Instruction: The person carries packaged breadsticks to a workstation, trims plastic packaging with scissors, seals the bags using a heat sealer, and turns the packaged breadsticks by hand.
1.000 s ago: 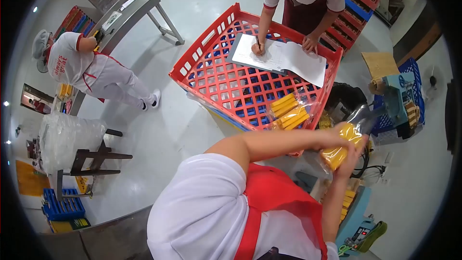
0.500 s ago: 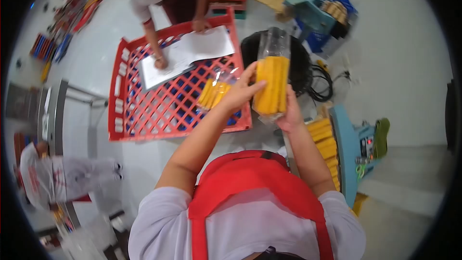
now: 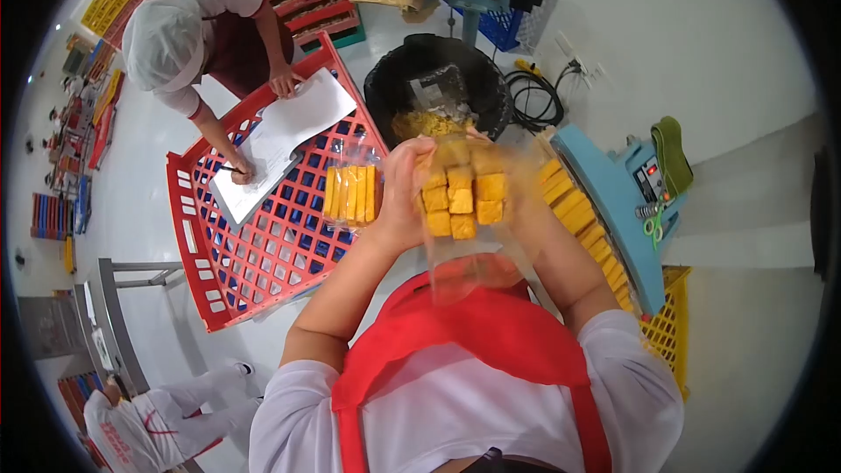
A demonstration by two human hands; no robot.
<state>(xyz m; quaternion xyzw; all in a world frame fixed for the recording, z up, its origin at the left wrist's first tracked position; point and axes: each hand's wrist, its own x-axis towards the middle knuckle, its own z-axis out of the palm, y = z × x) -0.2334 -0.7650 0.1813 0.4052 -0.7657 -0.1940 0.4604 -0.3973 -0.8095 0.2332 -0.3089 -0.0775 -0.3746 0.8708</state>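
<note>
Bag (image 3: 462,201) is showing just right of the crate (image 3: 343,70), up in front of the wearer's chest. Yellow block ends are facing the camera; clear film (image 3: 473,276) is hanging loose toward the apron (image 3: 455,342).

Left hand (image 3: 405,197) is grasping the bag's left side, fingers bending round it, tips mostly hidden. Right hand (image 3: 523,201) is blurring at the bag's right side; can't tell if its fingers are closing on it.

Second bag (image 3: 350,195), yellow sticks inside, is lying in the crate near its right wall. Papers (image 3: 307,109) are resting across the crate. Co-worker (image 3: 166,44) is leaning over the crate's far side: writing hand (image 3: 240,171) holding a pen, other hand (image 3: 285,81) resting at the papers' top edge.

Bin (image 3: 384,79) is standing just right of the crate, yellow scraps showing inside. Blue machine (image 3: 604,201) is standing well right of the crate, sticks (image 3: 583,219) lying in a row along it, scissors (image 3: 653,227) and green cloth (image 3: 671,156) hanging off its outer side. Tray stack (image 3: 307,0) is standing behind the crate.
</note>
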